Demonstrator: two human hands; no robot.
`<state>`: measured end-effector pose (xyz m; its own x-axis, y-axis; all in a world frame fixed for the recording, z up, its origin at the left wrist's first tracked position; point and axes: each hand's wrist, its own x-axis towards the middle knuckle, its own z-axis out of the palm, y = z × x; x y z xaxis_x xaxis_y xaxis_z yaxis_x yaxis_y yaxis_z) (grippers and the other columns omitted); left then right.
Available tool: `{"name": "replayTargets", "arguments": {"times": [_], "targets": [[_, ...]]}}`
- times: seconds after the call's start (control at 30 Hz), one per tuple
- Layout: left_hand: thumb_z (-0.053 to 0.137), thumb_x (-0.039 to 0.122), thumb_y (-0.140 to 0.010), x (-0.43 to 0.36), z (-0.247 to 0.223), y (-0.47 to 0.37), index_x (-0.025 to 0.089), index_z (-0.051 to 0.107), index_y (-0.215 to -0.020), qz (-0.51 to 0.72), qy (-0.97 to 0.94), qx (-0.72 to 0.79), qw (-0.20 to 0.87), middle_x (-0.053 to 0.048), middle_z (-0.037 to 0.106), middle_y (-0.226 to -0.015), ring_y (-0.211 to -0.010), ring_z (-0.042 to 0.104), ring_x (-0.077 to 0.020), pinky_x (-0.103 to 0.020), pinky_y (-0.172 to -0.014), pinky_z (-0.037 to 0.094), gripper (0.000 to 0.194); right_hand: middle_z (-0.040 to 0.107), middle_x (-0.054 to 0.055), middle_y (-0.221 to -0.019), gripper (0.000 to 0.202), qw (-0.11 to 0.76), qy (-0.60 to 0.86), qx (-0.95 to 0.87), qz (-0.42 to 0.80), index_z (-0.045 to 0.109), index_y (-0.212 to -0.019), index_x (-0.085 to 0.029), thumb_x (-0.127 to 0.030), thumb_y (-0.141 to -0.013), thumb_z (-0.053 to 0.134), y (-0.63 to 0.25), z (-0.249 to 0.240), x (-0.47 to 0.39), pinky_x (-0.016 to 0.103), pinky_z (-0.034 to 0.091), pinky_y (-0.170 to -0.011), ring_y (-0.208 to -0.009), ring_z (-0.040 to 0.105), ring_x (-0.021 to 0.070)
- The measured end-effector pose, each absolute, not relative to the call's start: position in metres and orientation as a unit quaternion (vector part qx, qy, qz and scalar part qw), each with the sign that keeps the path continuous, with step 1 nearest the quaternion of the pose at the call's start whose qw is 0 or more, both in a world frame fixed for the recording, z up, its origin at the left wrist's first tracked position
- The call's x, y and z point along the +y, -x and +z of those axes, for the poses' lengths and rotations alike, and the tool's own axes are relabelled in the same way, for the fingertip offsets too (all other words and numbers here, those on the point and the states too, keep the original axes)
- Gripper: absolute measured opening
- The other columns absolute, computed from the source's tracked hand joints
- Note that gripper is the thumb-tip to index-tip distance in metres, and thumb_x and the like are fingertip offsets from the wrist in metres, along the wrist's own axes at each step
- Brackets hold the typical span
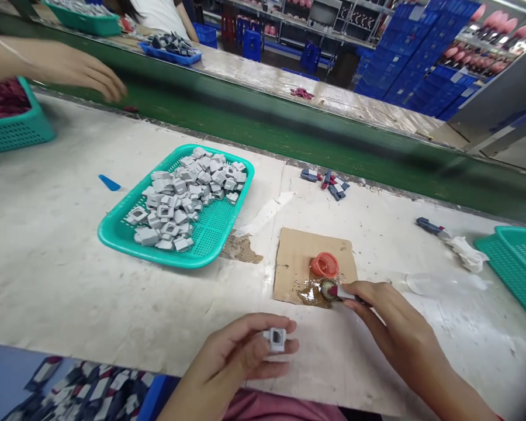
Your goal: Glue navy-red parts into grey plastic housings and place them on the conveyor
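Grey part [276, 341] — in left hand [239, 354]

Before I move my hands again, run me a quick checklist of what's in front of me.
1. Grip of the left hand on the grey plastic piece: ok, held between thumb and fingers.
2. Piece's square opening in view: ok, facing the camera.
3. Grip of the right hand on the red-tipped part: ok.
4. Red tip touching the small round dish: cannot tell, they overlap in this view.
5. Cardboard dry: not ok, glossy liquid lies near the red cup.
6. Co-worker's hand clear: ok, far left.
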<state>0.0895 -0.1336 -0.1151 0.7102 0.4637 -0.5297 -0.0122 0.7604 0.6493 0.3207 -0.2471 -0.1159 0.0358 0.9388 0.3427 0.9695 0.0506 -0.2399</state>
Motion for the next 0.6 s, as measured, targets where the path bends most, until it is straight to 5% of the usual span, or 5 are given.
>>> {"name": "replayTargets", "arguments": {"times": [0.2,0.4,0.6], "targets": [[0.092,0.025,-0.046,-0.137,-0.122,-0.096,0.026,0.076,-0.078,0.198,-0.281,0.359,0.868,0.004,0.074,-0.075,-0.068,0.064,-0.0074,-0.012,-0.061,0.046,0.036,0.065,0.003,-0.091,0.017,0.241,0.736,-0.629,-0.069,0.055,-0.108,-0.024,-0.024,-0.092,0.052,-0.305,-0.108,-0.25,0.029,0.049,-0.062,-0.074,0.061,0.0171],[0.092,0.019,-0.041,-0.147,-0.116,-0.111,0.024,0.077,-0.072,0.225,-0.211,0.381,0.872,0.002,0.078,-0.074,-0.065,0.066,-0.0086,-0.013,-0.057,0.049,0.034,0.066,0.002,-0.091,0.015,0.443,0.738,-0.507,0.056,0.056,-0.105,-0.033,-0.031,-0.09,0.054,-0.259,-0.104,-0.257,0.032,0.057,-0.065,-0.081,0.065,0.0209],[0.093,0.02,-0.038,-0.152,-0.112,-0.119,0.025,0.077,-0.069,0.226,-0.184,0.363,0.885,0.002,0.079,-0.075,-0.063,0.069,-0.0079,-0.011,-0.056,0.051,0.036,0.065,0.002,-0.086,0.015,0.529,0.689,-0.482,0.112,0.057,-0.105,-0.033,-0.033,-0.09,0.055,-0.24,-0.114,-0.248,0.027,0.057,-0.059,-0.073,0.064,0.0183]]}}
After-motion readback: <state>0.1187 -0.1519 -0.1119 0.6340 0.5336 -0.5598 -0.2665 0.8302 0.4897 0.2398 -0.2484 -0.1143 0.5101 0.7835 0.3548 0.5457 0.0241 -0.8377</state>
